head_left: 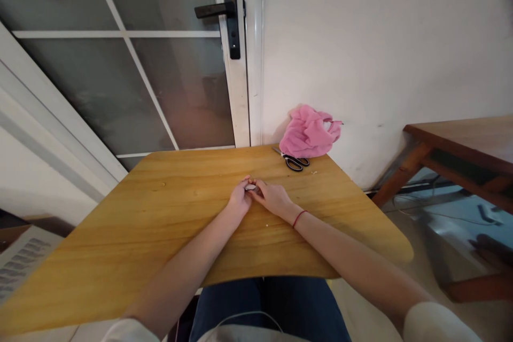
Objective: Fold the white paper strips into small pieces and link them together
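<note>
At the bottom edge of the frame, legs: dark blue trousers (224,304) beneath the near side of the table.
Tabletop: light wood (140,224), spanning the lower half of the frame; both bare forearms reach over it from the lower corners and converge at centre.
Right hand (276,199): just right of centre, thumb and fingers closed in a pinch on the right part of the small pale object; a red bracelet (300,217) circles the wrist.
Left hand (239,195): just left of centre, fingers curled closed on the object's left part.
Small pale object (250,187): at centre of the frame, between the two sets of fingertips; partly covered, its identity cannot be told. Its visible long axis appears to run left to right, from one hand to the other; both hands touch it, so neither is clearly nearer.
Scissors (295,163): beyond the right hand, black handles toward the viewer, blades toward the upper left.
Pink cloth (310,131): bunched behind the scissors, near the wall (360,37).
Door (180,75): upper left, glazed, with a black handle (230,16).
</note>
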Motion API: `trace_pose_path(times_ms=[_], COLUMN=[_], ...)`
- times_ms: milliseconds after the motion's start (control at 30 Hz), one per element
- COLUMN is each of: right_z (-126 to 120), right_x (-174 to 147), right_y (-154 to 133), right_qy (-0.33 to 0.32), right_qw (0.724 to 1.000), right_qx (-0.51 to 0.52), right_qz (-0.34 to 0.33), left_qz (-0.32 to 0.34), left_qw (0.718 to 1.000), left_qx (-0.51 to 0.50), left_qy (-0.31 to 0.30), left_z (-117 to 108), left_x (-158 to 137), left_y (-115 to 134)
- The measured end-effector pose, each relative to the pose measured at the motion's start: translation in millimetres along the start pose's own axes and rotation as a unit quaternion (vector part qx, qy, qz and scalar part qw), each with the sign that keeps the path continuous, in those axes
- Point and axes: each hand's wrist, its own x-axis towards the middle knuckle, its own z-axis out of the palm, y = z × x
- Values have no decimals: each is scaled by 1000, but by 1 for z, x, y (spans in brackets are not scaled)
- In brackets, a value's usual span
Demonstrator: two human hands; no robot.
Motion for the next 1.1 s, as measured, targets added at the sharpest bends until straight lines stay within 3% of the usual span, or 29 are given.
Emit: trace_pose_path(times_ms=[233,533,800,1100], right_z=[1,4,5,3], right_x=[-1,0,1,0], right_y=[0,6,5,5], right_qy=[34,88,54,54], right_qw=[999,994,998,997], right_qx=[19,68,38,49], right_qz=[-11,-19,-6,-13], left_qz=[14,19,11,37], left_qw=[1000,999,998,997], left_qx=[-17,-42,-53,-65], left_qy=[11,-25,-27,18], left_z=[-3,-6,1,2], left_x=[8,7,3,5], left_y=[13,21,19,25])
